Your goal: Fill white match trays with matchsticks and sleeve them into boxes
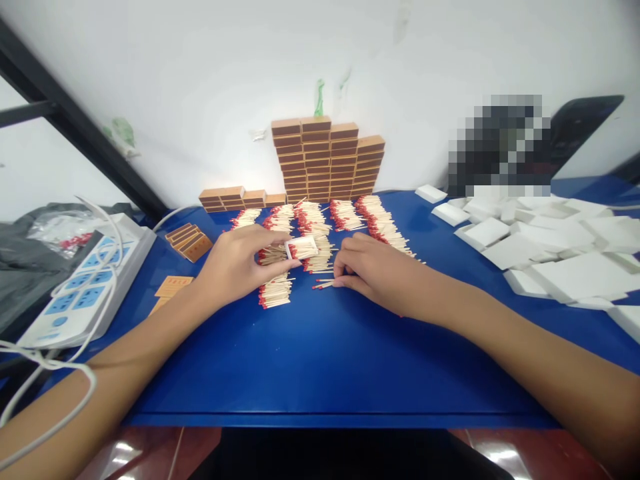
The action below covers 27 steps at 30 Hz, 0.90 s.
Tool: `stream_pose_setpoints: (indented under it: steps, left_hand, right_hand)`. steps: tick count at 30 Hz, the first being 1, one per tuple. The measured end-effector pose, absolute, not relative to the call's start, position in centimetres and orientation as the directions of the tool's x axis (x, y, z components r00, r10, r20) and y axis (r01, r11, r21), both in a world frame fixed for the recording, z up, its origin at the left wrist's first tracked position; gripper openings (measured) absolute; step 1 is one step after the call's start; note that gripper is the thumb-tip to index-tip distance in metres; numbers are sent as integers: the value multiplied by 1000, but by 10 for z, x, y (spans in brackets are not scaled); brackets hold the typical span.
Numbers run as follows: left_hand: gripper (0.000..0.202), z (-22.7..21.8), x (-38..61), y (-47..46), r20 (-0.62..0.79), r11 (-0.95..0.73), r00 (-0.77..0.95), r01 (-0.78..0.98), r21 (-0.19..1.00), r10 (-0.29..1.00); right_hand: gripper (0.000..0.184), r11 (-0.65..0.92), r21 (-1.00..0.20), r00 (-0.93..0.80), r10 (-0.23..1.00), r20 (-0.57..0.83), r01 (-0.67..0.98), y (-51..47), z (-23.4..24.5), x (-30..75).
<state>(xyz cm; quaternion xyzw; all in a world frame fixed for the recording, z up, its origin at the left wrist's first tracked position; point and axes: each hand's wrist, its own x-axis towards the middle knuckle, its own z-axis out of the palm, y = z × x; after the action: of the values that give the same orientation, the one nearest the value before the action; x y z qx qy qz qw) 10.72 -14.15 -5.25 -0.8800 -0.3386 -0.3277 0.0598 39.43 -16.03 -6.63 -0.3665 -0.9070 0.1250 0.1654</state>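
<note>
My left hand (245, 260) grips a small white matchbox tray (316, 251) between thumb and fingers, just above the table. Red-headed matches (301, 251) lie inside the tray. To the right, my right hand (367, 270) is closed in a pinch on a few matches (324, 284), low over the blue table (320, 360); their red heads point left. Rows of loose matches (383, 227) spread behind and between the hands, heads mostly to the left. A small pile of matches (275, 292) sits below my left fingers.
Stacked brown matchboxes (330, 160) stand against the wall, with a lower row (235, 198) beside them. Flattened brown sleeves (188, 241) lie at left, near a white power strip (90, 287) with looping cables. White trays (550, 247) are heaped at right, by a dark pixelated object (495, 147).
</note>
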Motion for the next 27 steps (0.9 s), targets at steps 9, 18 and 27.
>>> stream_pose_setpoints:
  steps: [9, 18, 27]
  left_hand:
    - [37, -54, 108, -142, 627, -787, 578, 610, 94, 523]
    - [35, -54, 109, -143, 624, -795, 581, 597, 109, 522]
    - [34, -54, 118, -150, 619, -831, 602, 534, 156, 504]
  right_hand:
    - [8, 693, -384, -683, 706, 189, 610, -164, -62, 389]
    - [14, 703, -391, -686, 697, 208, 595, -163, -64, 387]
    - [9, 682, -336, -507, 718, 477, 650, -161, -53, 391]
